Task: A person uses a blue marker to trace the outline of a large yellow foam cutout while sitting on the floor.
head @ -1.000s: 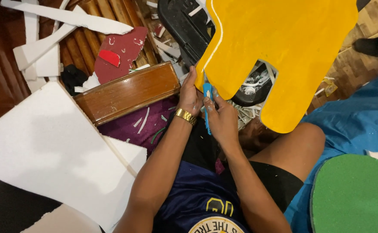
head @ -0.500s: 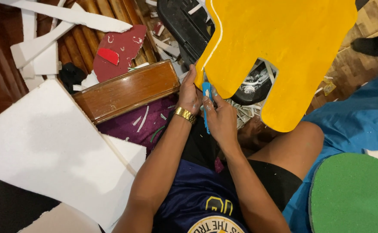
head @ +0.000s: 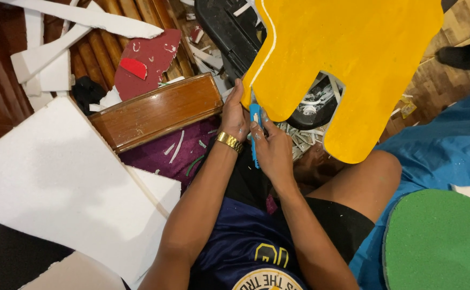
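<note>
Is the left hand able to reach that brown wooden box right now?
Probably yes. The left hand grips the yellow foam shape's edge, and the brown wooden box lies just beside it with nothing between. It would have to let go first.

White foam sheet (head: 58, 182) lower left; wooden box (head: 157, 111) beside it; green foam piece (head: 439, 241) lower right.

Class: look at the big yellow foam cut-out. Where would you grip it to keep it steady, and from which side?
Probably grip the yellow foam cut-out at its lower-left edge, from the left, where the left hand pinches it: the sheet is thin there, beside the blue cutter in the right hand.
</note>
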